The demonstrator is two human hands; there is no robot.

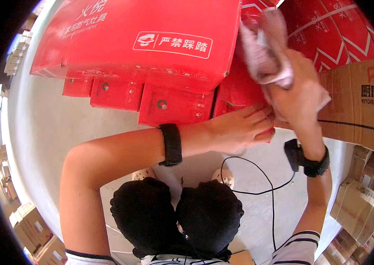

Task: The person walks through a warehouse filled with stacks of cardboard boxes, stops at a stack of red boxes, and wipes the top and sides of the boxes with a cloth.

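Observation:
My right hand (292, 89) is shut on a pinkish-white cloth (266, 49), which lies against a red carton (240, 89) at the right of the pile; the cloth and hand are blurred. My left hand (249, 127) rests on the near end of that same carton, its fingers bent over the edge close to my right wrist. To the left, a large red gas stove carton (134, 36) lies over several smaller red boxes (177, 104). Both wrists wear black bands.
A brown cardboard carton (355, 106) stands at the right, with more red cartons (329, 29) behind it. A black cable (273, 212) hangs from the right wristband. Stacked brown boxes (359, 208) stand at the lower right, others (29, 228) at the lower left.

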